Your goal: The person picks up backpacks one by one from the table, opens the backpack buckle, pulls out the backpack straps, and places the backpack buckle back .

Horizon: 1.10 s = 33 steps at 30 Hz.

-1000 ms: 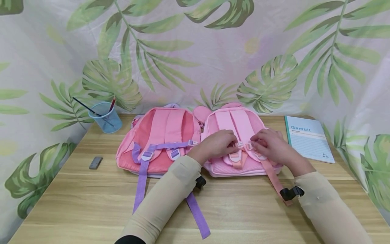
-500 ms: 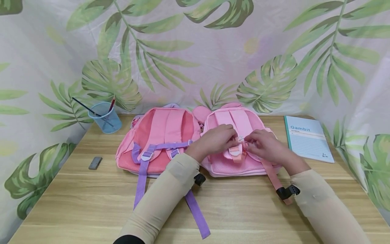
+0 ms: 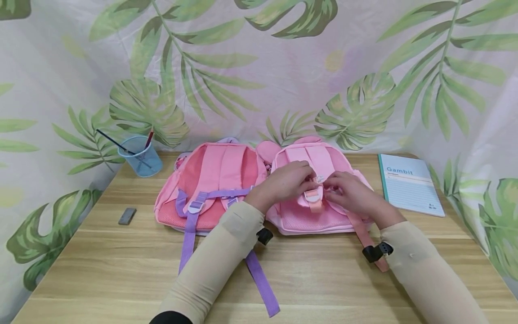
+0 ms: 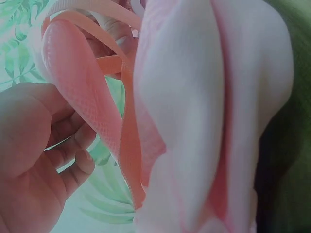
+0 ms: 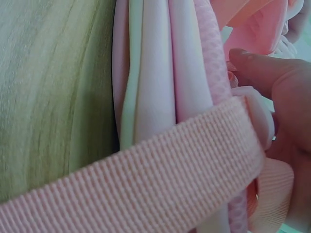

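A light pink backpack (image 3: 319, 225) lies on the table with its straps facing up. Over its shoulder straps, my left hand (image 3: 288, 183) and right hand (image 3: 351, 192) meet at a small whitish chest-strap buckle (image 3: 320, 179), pinching it from either side. Fingers mostly hide the buckle, so whether its halves are locked cannot be told. Just below sits a white strap adjuster (image 3: 312, 196) with peach webbing. In the left wrist view, a padded shoulder strap (image 4: 80, 73) crosses before my fingers. The right wrist view shows my right thumb (image 5: 257, 68) against the strap parts.
To the left lies a coral-pink backpack (image 3: 174, 211) with purple straps (image 3: 263, 283) trailing over the table. A blue mesh cup (image 3: 145, 163) with pencils stands at the back left, near a grey eraser (image 3: 127, 216). A notebook (image 3: 413, 186) lies at the right.
Both hands have come closer together and slightly up the bag, bringing the buckle halves from apart to touching or nearly so. The left shoulder-strap end has lifted a little.
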Available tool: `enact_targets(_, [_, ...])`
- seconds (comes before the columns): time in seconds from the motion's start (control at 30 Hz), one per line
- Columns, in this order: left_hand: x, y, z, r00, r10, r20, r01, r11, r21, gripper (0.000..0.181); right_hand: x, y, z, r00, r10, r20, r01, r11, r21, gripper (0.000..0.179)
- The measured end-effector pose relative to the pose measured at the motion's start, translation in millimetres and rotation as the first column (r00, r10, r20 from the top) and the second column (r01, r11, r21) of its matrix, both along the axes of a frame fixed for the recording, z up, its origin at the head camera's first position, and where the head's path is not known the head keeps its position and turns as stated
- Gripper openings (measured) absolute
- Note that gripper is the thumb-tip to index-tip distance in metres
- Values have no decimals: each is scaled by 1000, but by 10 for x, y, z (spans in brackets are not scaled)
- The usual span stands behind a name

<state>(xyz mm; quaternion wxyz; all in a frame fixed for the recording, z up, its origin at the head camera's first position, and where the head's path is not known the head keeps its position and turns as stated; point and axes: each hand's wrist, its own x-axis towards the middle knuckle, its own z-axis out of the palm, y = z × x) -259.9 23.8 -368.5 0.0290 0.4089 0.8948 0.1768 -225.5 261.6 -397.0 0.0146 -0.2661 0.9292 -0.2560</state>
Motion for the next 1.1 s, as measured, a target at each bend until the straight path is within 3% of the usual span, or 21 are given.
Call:
enact_targets(0.4, [-10,-20,6,1000,8,-13,-7,1000,28,28,3,20,-2,999,-16,36,20,995,-94,13])
enact_targets(0.67, [-17,-21,-9,1000,13,-6,-13,999,31,28,39,58,70,990,-109,91,123,979,-162,20])
enact_targets(0.9, [-21,-33,-25,1000,6,-12,-5,999,50,26,68,73,154,972,-186,145,214,954,-210,30])
enact_targets(1.1, [-19,-30,-26,1000,1,-21,0,998,58,25,69,70,175,953,-184,241,261,901,-346,32])
